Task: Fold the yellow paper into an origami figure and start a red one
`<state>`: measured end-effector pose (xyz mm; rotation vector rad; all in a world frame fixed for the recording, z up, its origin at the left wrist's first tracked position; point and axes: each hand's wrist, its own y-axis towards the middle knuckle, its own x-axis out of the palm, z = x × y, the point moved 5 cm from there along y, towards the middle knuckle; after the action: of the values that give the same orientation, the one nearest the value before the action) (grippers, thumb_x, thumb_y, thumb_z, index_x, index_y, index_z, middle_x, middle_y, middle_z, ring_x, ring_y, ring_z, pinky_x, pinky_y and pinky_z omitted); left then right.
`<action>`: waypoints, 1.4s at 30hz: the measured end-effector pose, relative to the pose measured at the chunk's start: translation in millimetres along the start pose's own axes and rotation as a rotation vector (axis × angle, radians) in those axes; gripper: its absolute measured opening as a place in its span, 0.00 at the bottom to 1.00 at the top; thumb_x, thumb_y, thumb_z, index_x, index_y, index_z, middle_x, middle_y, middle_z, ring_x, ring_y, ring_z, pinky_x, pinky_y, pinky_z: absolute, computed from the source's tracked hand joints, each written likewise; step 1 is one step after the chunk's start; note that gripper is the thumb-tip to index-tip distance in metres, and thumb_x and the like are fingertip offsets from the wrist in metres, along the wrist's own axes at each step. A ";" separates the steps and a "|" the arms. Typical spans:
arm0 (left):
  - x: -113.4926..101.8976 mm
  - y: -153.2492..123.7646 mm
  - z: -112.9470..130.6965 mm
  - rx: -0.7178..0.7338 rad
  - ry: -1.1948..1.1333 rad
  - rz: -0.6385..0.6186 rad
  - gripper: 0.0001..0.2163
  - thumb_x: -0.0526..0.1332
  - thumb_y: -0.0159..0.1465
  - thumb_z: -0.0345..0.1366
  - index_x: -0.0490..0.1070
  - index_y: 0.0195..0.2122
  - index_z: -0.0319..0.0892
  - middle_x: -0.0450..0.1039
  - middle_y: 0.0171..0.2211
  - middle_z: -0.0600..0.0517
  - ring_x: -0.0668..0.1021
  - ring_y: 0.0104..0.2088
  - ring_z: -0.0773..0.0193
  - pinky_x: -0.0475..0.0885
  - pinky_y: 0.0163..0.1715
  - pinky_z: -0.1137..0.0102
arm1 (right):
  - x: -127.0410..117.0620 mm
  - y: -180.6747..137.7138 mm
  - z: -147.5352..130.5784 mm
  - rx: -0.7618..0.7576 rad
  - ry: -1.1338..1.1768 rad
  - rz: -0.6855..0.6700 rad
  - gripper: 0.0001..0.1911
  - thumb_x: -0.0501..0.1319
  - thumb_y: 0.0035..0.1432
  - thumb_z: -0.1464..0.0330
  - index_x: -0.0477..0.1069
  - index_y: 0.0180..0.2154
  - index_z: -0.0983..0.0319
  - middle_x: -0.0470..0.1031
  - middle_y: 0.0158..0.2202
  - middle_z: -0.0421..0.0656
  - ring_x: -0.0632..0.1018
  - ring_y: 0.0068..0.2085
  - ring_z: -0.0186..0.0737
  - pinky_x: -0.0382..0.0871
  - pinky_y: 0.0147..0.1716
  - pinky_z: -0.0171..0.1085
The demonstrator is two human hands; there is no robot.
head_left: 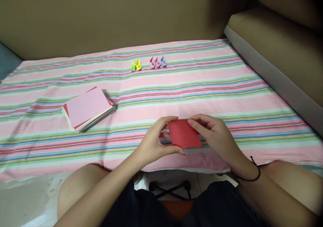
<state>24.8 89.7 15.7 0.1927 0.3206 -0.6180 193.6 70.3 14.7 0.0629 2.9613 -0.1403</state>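
A red sheet of paper, roughly square as it shows, is held up between my two hands above the near part of the striped cloth. My left hand grips its left side, with the thumb along the lower edge and a fingertip at the top left corner. At the upper right edge, my right hand pinches the sheet between thumb and fingers. A dark band circles my right wrist. Whether the sheet is folded or single I cannot tell.
On the striped cloth, a stack of coloured paper lies to the left, pink on top. Farther back stand small folded paper pieces: a yellow-green pair and a pink and lilac group. A brown cushion borders the right.
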 end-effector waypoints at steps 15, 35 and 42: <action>19.2 -3.1 -7.3 0.184 0.751 -0.149 0.31 0.52 0.66 0.50 0.47 0.66 0.40 0.50 0.67 0.41 0.51 0.67 0.52 0.55 0.63 0.53 | -20.0 -3.8 -16.0 -0.272 -0.452 0.220 0.12 0.59 0.59 0.71 0.73 0.46 0.57 0.76 0.44 0.41 0.77 0.42 0.38 0.72 0.43 0.39; 45.3 -4.5 -24.7 0.099 1.132 -0.094 0.28 0.44 0.69 0.45 0.49 0.65 0.32 0.47 0.67 0.45 0.53 0.67 0.55 0.53 0.64 0.56 | 46.0 -42.1 20.8 -0.514 -1.178 -0.089 0.22 0.51 0.60 0.77 0.67 0.55 0.78 0.67 0.58 0.59 0.70 0.57 0.56 0.70 0.53 0.51; 42.8 -7.5 -24.0 0.057 1.085 -0.047 0.30 0.46 0.68 0.47 0.49 0.65 0.30 0.47 0.67 0.41 0.52 0.67 0.53 0.51 0.64 0.54 | 31.4 -37.7 19.8 -0.418 -1.151 -0.017 0.30 0.57 0.60 0.64 0.63 0.56 0.80 0.64 0.59 0.64 0.66 0.58 0.62 0.68 0.54 0.55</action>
<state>47.6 67.3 -22.3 0.5735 1.3557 -0.5222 164.3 31.9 -6.9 -0.0765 1.7887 0.3335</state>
